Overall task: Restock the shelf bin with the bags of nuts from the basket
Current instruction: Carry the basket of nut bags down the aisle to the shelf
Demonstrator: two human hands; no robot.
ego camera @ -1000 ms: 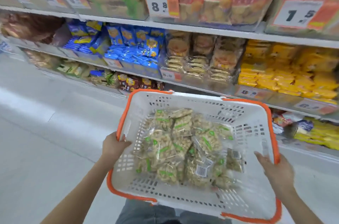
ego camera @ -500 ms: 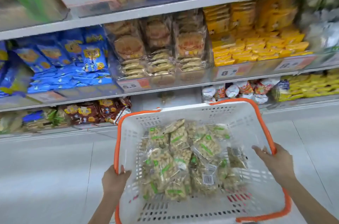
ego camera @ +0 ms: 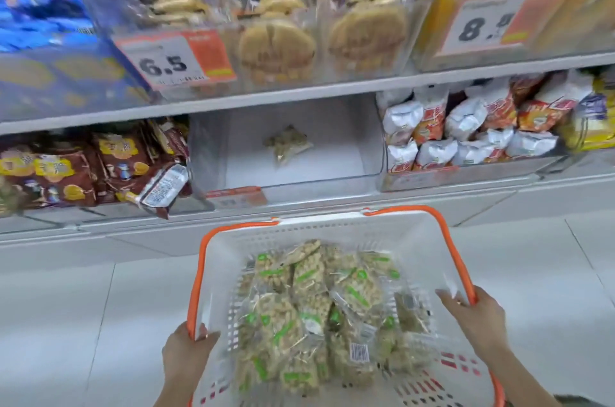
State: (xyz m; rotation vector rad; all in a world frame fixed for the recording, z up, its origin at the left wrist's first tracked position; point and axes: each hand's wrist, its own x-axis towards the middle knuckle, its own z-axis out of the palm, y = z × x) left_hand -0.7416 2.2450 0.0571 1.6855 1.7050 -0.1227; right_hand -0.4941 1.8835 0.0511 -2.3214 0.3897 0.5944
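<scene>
A white basket (ego camera: 412, 240) with an orange rim fills the lower middle of the head view. Several clear bags of nuts (ego camera: 316, 316) with green labels lie heaped inside it. My left hand (ego camera: 186, 356) grips the basket's left rim, thumb over the edge. My right hand (ego camera: 472, 316) grips the right rim. Straight ahead on the lowest shelf stands a clear shelf bin (ego camera: 299, 178), white inside, holding a single bag of nuts (ego camera: 288, 144) near its back.
Brown snack packs (ego camera: 66, 170) fill the bin to the left, one pack hanging over the front edge. White and red bags (ego camera: 466, 137) fill the bin to the right. Round cakes (ego camera: 276, 47) and price tags sit on the shelf above. Pale floor tiles lie below.
The view has moved closer and lower toward the shelf, bringing the nearly bare bin into sight ahead of the basket. Both hands keep their hold on the basket rim.
</scene>
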